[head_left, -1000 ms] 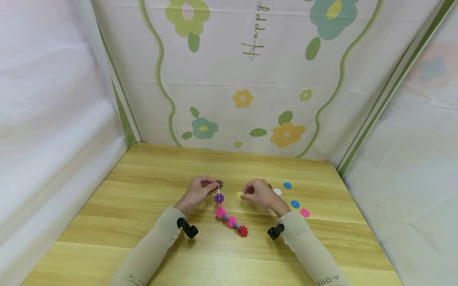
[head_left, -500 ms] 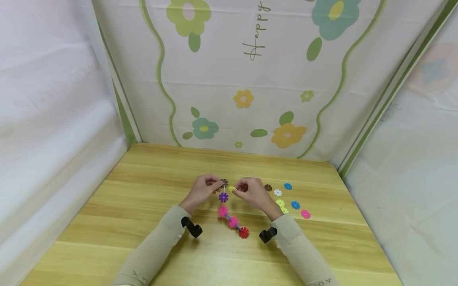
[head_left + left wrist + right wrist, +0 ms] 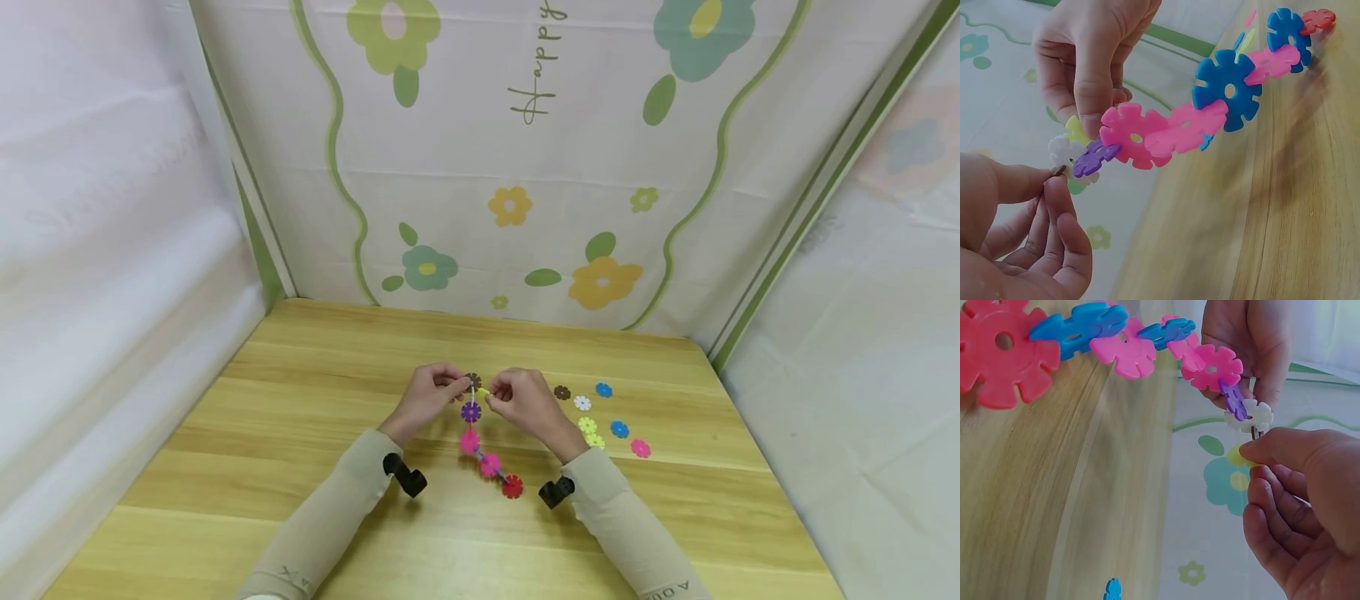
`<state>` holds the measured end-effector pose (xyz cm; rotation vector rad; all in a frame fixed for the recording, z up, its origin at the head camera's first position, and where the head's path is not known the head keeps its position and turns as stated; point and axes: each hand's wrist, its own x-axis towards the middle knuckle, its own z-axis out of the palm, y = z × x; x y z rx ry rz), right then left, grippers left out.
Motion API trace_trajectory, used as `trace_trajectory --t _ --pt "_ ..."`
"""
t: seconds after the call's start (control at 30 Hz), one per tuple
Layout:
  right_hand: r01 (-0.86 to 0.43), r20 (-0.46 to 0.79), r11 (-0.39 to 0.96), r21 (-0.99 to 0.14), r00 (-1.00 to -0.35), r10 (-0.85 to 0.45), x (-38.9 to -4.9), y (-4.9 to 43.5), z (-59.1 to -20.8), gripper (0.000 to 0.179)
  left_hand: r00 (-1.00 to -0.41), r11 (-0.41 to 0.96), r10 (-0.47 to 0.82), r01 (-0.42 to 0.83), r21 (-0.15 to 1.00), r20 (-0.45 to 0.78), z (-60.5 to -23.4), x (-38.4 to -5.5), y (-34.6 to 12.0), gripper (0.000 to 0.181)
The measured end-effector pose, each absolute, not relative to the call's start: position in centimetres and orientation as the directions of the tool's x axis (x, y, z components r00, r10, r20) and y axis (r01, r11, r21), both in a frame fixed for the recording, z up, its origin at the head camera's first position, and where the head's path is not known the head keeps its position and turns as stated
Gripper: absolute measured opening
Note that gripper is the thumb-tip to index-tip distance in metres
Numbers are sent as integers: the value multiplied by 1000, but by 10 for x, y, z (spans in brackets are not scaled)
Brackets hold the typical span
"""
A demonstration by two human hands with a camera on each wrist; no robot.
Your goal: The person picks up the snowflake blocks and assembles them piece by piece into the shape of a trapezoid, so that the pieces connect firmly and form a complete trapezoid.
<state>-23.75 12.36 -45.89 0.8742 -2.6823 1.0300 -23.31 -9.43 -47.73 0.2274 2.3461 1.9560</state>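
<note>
My left hand [image 3: 426, 398] pinches a brown snowflake disc [image 3: 473, 381] between thumb and fingertips. From that disc runs a chain of interlocked notched plastic discs: a white disc [image 3: 1255, 416], a purple disc [image 3: 1096, 157], pink discs [image 3: 1132, 137] and blue discs [image 3: 1229, 90], with a red disc [image 3: 512, 487] at the near end. A yellow disc [image 3: 483, 392] is pinched by my right hand [image 3: 527, 404], its edge right at the brown disc. In the right wrist view, the thumb and fingers cover most of the yellow disc. The chain slopes from my left hand down toward the table.
Loose discs lie on the wooden table [image 3: 225, 467] right of my hands: a brown one [image 3: 562, 392], a white one [image 3: 582, 403], blue ones [image 3: 619, 429], a pink one [image 3: 641, 448] and yellow ones [image 3: 587, 426]. A flower-printed cloth [image 3: 450, 150] hangs behind the table.
My right hand has moved left with the yellow disc, up to the brown disc. My left hand has shifted slightly right with the chain. Loose yellow discs have come into view.
</note>
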Motion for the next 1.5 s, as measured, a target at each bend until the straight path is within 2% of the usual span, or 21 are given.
trace_trajectory --t 0.4,0.57,0.77,1.03,1.27,1.5 --pt "-614 354 645 -455 -789 -502 -234 122 -456 7 -981 209 158 149 966 116 -483 -234 -90 11" --pt "-605 326 655 -452 -796 -510 -233 123 -454 11 -977 207 162 169 964 137 -482 -232 -88 11" --pt "-574 292 671 -470 -818 -495 -235 125 -459 10 -983 218 150 136 966 105 -477 -232 -89 11" --pt "-591 345 636 -497 -807 -480 -236 123 -459 7 -978 212 172 152 965 116 -477 -234 -87 10" --pt "-630 386 639 -442 -776 -498 -234 120 -453 7 -970 191 216 154 969 112 -479 -234 -87 10" --pt "-677 379 635 -373 -736 -561 -240 118 -450 5 -979 173 202 70 983 34 -484 -235 -92 15"
